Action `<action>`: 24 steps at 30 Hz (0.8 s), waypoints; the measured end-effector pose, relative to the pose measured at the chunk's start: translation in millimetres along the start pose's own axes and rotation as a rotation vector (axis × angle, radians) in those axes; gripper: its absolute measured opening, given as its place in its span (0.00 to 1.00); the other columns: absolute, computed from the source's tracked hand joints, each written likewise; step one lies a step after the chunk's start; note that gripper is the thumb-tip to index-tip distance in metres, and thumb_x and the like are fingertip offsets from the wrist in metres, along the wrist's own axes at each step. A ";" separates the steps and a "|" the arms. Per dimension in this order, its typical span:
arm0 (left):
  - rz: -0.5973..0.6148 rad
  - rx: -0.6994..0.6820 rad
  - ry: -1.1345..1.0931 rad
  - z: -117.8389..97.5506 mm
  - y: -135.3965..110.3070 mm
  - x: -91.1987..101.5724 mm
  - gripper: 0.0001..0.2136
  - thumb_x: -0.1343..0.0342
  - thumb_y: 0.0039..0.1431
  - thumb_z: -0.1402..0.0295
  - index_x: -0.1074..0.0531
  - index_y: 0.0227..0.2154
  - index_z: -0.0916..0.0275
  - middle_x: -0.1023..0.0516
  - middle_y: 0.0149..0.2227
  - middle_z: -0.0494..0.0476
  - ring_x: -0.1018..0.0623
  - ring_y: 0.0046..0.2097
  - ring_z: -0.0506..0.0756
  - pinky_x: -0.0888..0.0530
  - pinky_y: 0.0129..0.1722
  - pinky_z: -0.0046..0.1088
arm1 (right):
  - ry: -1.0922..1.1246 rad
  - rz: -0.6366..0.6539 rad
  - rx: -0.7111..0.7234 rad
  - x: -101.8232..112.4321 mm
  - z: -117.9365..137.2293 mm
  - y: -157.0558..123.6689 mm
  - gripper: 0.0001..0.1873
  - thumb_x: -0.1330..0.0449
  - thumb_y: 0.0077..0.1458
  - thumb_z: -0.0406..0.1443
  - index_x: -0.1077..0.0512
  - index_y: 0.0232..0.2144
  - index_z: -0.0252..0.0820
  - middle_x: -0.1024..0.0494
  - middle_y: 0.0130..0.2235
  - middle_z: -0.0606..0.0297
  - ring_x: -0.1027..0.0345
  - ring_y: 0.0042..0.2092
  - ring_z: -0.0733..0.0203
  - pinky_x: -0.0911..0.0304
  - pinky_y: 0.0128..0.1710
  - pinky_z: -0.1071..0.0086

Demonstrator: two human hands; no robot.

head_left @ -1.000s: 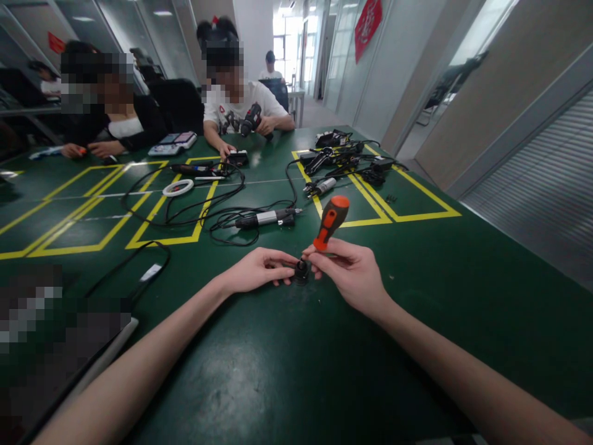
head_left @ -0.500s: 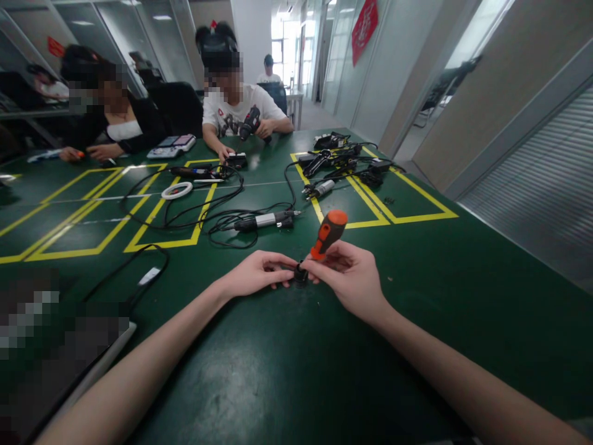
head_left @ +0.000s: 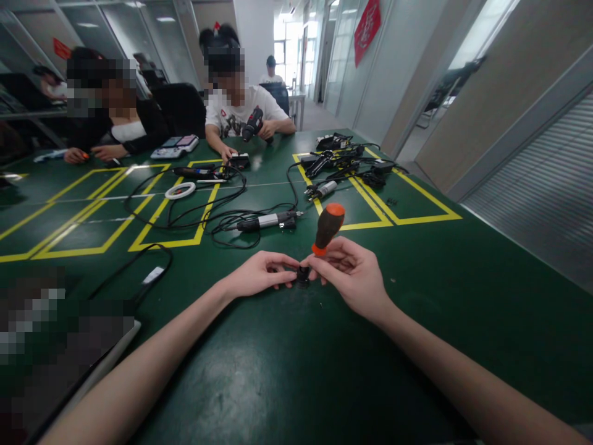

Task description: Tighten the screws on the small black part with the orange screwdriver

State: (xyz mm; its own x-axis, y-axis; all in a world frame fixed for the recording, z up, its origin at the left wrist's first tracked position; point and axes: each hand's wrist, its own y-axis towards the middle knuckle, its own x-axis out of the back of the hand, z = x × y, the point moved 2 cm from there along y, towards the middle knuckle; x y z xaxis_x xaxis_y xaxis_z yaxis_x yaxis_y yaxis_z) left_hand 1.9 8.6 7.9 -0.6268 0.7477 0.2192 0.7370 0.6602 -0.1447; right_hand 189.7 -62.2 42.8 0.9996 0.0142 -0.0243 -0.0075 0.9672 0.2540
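My right hand is closed round the lower part of a screwdriver with an orange and black handle. The handle stands nearly upright, tilted slightly right. Its tip goes down into a small black part resting on the green table. My left hand pinches that black part from the left, fingers curled against it. The two hands almost touch over the part.
Behind my hands lie a corded electric screwdriver, tangled black cables, a white ring and a heap of tools and adapters inside yellow floor-tape boxes. Two people sit at the far side; one holds a drill.
The screwdriver handle has swung from a rightward lean to more upright. Both hands have stayed at the black part.
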 end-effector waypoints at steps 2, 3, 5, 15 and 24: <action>0.000 -0.015 -0.002 0.5 0.0 -0.2 0.20 0.35 0.57 0.59 0.21 0.49 0.67 0.17 0.35 0.57 0.23 0.31 0.50 0.28 0.29 0.23 | -0.016 0.016 0.033 -0.8 0.2 -0.4 0.14 0.27 0.51 0.42 0.24 0.32 0.40 0.19 0.27 0.64 0.25 0.27 0.62 0.29 0.25 0.70; 0.001 -0.021 0.001 0.9 0.0 -0.3 0.20 0.34 0.57 0.60 0.21 0.49 0.67 0.18 0.34 0.56 0.24 0.30 0.49 0.28 0.29 0.23 | -0.021 0.021 0.043 -0.9 -0.3 -0.5 0.13 0.27 0.51 0.42 0.23 0.32 0.40 0.20 0.26 0.65 0.26 0.26 0.62 0.29 0.24 0.70; 0.002 -0.026 0.005 1.5 0.1 -0.3 0.20 0.34 0.56 0.60 0.21 0.49 0.67 0.18 0.32 0.55 0.25 0.29 0.49 0.28 0.29 0.23 | -0.018 0.029 0.050 -0.8 -1.9 -0.9 0.13 0.29 0.54 0.43 0.23 0.33 0.40 0.22 0.25 0.66 0.28 0.24 0.64 0.31 0.22 0.71; -0.019 -0.020 0.047 0.3 -0.9 -0.3 0.22 0.33 0.55 0.60 0.21 0.50 0.67 0.19 0.32 0.55 0.28 0.27 0.47 0.32 0.28 0.21 | 0.008 0.029 0.035 -0.7 -3.2 -1.2 0.13 0.26 0.50 0.42 0.22 0.31 0.39 0.20 0.27 0.64 0.25 0.27 0.62 0.25 0.28 0.68; -0.067 -0.075 0.173 0.4 -2.6 -8.3 0.23 0.32 0.55 0.62 0.21 0.53 0.65 0.18 0.32 0.54 0.26 0.29 0.49 0.31 0.28 0.21 | 0.040 0.007 0.022 -1.7 -2.5 -2.7 0.16 0.28 0.52 0.46 0.23 0.36 0.41 0.19 0.30 0.63 0.26 0.26 0.63 0.25 0.25 0.69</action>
State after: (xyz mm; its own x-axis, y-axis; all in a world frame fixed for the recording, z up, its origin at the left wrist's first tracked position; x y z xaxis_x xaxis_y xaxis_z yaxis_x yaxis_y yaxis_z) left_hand 5.1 0.7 6.1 -0.6267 0.6749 0.3896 0.7162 0.6958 -0.0533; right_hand 187.9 -64.1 39.7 0.9977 0.0317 -0.0606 -0.0138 0.9612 0.2755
